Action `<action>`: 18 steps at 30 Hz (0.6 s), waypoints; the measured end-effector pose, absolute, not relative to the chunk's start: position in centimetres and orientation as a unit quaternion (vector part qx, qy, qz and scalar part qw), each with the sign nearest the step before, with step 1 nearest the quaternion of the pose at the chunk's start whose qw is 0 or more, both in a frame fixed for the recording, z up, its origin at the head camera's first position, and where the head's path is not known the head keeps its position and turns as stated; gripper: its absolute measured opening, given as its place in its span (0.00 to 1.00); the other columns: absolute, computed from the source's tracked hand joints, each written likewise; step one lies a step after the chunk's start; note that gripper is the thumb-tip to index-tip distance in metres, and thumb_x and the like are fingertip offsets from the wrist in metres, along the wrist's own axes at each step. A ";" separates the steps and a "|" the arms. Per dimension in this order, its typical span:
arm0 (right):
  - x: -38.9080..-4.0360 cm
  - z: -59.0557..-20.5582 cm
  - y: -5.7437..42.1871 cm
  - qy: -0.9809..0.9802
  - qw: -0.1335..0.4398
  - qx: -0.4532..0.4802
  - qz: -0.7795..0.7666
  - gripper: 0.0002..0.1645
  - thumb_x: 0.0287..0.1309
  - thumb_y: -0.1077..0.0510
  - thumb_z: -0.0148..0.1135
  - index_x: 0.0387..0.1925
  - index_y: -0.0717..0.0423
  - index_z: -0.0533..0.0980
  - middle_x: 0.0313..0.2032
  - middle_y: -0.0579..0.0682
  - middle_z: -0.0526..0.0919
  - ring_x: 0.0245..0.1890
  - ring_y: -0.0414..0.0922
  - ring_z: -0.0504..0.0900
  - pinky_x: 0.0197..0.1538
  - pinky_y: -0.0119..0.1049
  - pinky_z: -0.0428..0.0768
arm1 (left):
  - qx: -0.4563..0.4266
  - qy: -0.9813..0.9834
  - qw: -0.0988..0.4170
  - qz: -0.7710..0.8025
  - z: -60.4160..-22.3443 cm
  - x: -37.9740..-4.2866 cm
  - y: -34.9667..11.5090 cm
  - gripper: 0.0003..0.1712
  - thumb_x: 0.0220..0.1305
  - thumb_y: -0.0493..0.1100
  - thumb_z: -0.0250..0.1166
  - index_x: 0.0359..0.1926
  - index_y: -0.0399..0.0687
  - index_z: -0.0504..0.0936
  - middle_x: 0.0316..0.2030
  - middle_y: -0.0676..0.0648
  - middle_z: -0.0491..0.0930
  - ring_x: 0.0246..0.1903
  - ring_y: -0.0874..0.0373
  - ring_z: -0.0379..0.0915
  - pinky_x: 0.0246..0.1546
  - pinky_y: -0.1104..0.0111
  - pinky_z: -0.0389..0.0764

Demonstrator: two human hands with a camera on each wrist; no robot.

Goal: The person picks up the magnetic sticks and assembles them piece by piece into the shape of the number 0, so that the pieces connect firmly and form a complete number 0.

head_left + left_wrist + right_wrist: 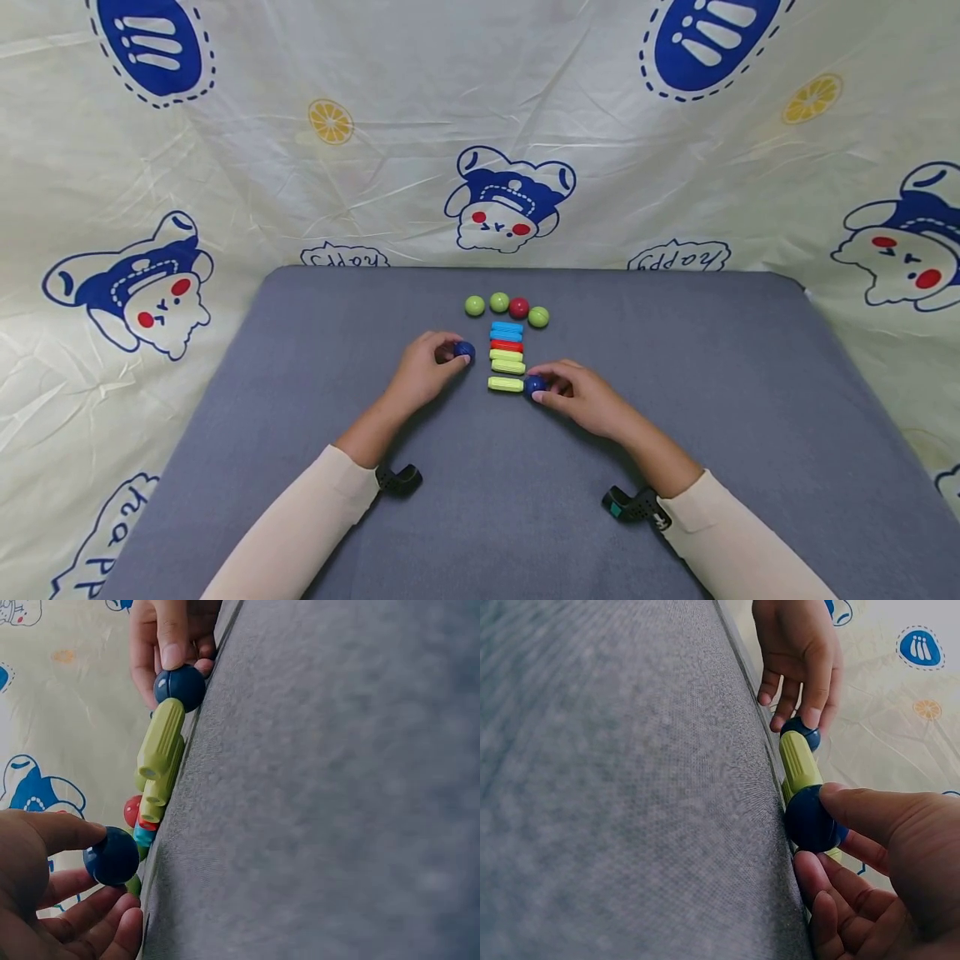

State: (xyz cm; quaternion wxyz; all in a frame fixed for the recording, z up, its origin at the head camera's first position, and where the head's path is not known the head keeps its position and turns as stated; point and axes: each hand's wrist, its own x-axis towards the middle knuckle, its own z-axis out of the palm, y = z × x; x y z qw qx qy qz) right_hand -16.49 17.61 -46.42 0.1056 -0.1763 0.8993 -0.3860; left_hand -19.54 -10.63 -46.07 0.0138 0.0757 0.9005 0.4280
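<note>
My left hand [426, 368] pinches a dark blue ball [463, 351] between thumb and fingers, left of the row of rods. With my right hand [587, 398] I pinch another dark blue ball [534, 385]. That ball sits against the right end of a ribbed yellow-green rod [506, 384], in line with it. In the left wrist view, the held rod end [161, 739] points from the right hand's ball toward the left side. The left ball [111, 856] is apart from the rod's free end.
Beyond that rod lie several more in a column: yellow-green [507, 366], red [506, 346] and blue [507, 328]. Behind them sit green balls [474, 306] and a red ball [518, 307]. Everything lies on a grey cloth-covered table [300, 350], with a printed sheet [397, 192] hanging behind.
</note>
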 end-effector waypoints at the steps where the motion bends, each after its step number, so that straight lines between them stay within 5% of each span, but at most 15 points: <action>1: -16.5 -46.4 17.6 0.900 0.105 -0.176 -0.386 0.22 0.67 0.53 0.66 0.60 0.47 0.78 0.50 0.51 0.80 0.40 0.42 0.77 0.42 0.36 0.76 | 0.076 0.901 0.015 0.427 -46.1 -19.4 -10.6 0.19 0.66 0.45 0.70 0.55 0.45 0.83 0.46 0.44 0.80 0.45 0.52 0.78 0.50 0.58 0.80; 18: -16.5 -46.5 17.5 0.898 0.095 -0.177 -0.391 0.21 0.67 0.53 0.66 0.59 0.48 0.79 0.49 0.51 0.81 0.39 0.41 0.78 0.42 0.35 0.77 | 0.097 0.909 0.036 0.404 -45.9 -17.0 -10.5 0.18 0.64 0.47 0.71 0.52 0.45 0.85 0.45 0.46 0.83 0.43 0.55 0.80 0.48 0.60 0.81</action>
